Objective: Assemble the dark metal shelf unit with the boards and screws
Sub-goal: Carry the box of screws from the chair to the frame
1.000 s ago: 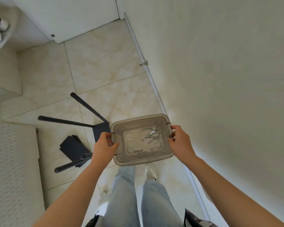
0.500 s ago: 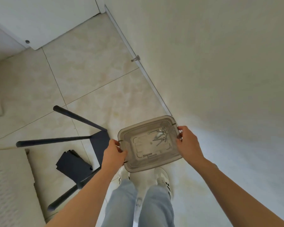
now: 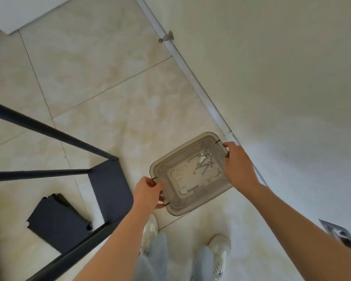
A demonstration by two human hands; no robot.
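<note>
I hold a translucent grey plastic tray (image 3: 171, 208) low over the tiled floor. My left hand (image 3: 147, 192) grips its near-left end and my right hand (image 3: 238, 165) grips its far-right end. Several silver screws (image 3: 204, 162) lie loose in the tray's far right corner. The dark metal shelf frame (image 3: 109, 185) lies on the floor to the left, with three round legs running out of a dark board. A separate dark board (image 3: 57, 222) with notched corners lies flat below it.
A white wall (image 3: 272, 67) and its skirting run along the right. A metal door stop (image 3: 166, 37) sticks out of the skirting. A white door edge is at the top left. My legs and white shoes (image 3: 219, 252) stand below the tray.
The tray has gone down toward the floor and to the right, still held at both ends. The view has dropped closer to the floor, so the frame looks larger.
</note>
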